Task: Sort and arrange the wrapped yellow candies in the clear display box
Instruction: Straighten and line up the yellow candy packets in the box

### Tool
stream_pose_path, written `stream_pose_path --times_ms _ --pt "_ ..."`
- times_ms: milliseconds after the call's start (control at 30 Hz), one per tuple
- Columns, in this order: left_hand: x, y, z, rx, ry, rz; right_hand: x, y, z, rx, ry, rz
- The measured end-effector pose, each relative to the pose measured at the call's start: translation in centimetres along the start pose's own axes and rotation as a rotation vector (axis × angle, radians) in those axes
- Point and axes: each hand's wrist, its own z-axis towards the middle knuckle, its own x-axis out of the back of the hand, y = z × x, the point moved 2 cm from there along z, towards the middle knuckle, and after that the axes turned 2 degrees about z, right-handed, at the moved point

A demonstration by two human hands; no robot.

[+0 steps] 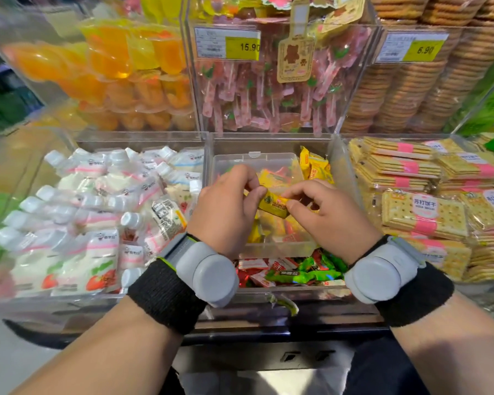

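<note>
Head view, looking down into a shop shelf of clear bins. Top row first: orange jelly cups (126, 67) on the left, and pink lollipops (268, 92) in the middle bin behind a yellow price tag (228, 42) reading 15.90. Stacked round biscuits (411, 92) are on the right.

Lower row: white-capped drink pouches (97, 212) fill the left bin, and cracker packs (422, 215) with pink bands pile up in the right one.

The middle bin holds a small clear box (254, 158). Loose red and green candies (297, 272) lie in the bin in front of the box. A few yellow packets (315, 166) stand just behind its right corner.

Both hands are over the box and hide much of its middle. Grey wrist units (208, 272) on black bands cover the bin's near corners.

The left hand (226, 206) pinches the left end of one yellow candy (275, 205) between thumb and fingers. The right hand (325, 215) pinches the other end, fingers curled.

The candy spans the gap between the two hands, tilted a little with its right end lower. It sits just above the other yellow candies (271, 226) lying in the box.
</note>
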Motion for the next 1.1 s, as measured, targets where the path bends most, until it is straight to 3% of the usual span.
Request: stream_pose_path --times_ms 400,1100 --pt "1.1 -3.4 -0.2 0.136 0.028 0.015 -3.3 -0.3 1.7 -0.01 -0.098 0.015" --pt "-0.1 -6.4 0.3 0.181 0.06 0.38 -5.7 0.4 3.4 -0.068 -0.004 0.064"
